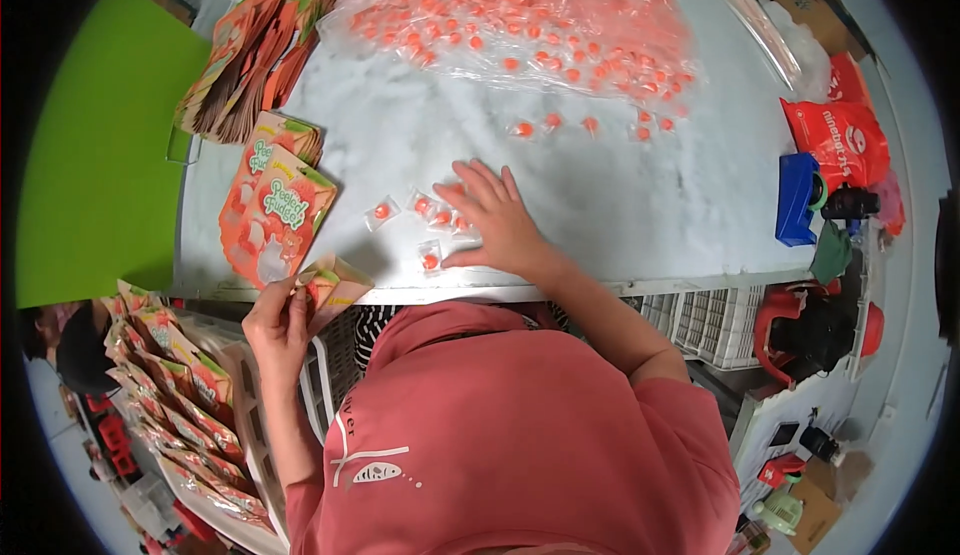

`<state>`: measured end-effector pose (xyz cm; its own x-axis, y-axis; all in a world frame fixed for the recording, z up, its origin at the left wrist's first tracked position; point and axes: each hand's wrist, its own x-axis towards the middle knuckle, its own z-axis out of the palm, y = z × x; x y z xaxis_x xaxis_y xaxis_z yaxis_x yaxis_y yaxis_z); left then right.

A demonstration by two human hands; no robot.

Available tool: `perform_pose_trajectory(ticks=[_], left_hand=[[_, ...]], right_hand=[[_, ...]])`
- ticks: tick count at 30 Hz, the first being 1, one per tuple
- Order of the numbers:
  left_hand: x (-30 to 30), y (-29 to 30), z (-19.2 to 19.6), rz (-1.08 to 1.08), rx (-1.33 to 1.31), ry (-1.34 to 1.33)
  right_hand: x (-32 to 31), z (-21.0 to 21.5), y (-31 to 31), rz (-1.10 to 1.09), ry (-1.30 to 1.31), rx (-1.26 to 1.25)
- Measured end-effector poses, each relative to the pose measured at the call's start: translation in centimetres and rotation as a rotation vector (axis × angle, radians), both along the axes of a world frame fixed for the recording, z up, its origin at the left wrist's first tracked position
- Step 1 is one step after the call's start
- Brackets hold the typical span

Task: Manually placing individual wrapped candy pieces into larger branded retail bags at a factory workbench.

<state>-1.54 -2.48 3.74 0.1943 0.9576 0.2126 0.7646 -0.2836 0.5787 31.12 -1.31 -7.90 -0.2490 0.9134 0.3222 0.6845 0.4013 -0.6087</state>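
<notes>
At the table's front edge my left hand (pixel 275 320) pinches an orange and green candy pouch (pixel 338 290) by its side. To the right, my right hand (pixel 500 227) is spread with fingers apart over a few clear-wrapped red candies (pixel 421 206); its palm side is hidden, but nothing shows gripped in it. One wrapped candy (pixel 381 213) lies a little apart, left of that group. Flat pouches (pixel 285 200) are stacked just beyond my left hand.
A big clear bag (pixel 540 30) of wrapped candies lies spread across the far side. Bundled pouches (pixel 255 60) stand at the far left, beside a green panel (pixel 95 145). Filled pouches (pixel 190 385) fill a white crate (pixel 255 405) lower left. A red bag (pixel 840 140) and blue holder (pixel 797 200) sit right.
</notes>
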Motion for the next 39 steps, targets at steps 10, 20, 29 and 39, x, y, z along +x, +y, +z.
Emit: perform_pose_trajectory(ticks=[10, 20, 29, 39], left_hand=[[-0.5, -0.4, 0.0, -0.002, -0.023, -0.035], [-0.7, -0.3, -1.0, -0.006, -0.049, -0.012], [-0.9, 0.4, -0.9, -0.079, -0.020, -0.032], [0.4, 1.1, -1.2, -0.125, -0.053, -0.024]], right_hand=[[-5.6, -1.7, 2.8, -0.008, -0.178, 0.080], [-6.0, -0.8, 4.8, 0.200, -0.377, 0.168], [6.9, -1.9, 6.1, -0.318, -0.210, 0.301], [12.6, -2.0, 2.4, -0.297, -0.027, 0.215]])
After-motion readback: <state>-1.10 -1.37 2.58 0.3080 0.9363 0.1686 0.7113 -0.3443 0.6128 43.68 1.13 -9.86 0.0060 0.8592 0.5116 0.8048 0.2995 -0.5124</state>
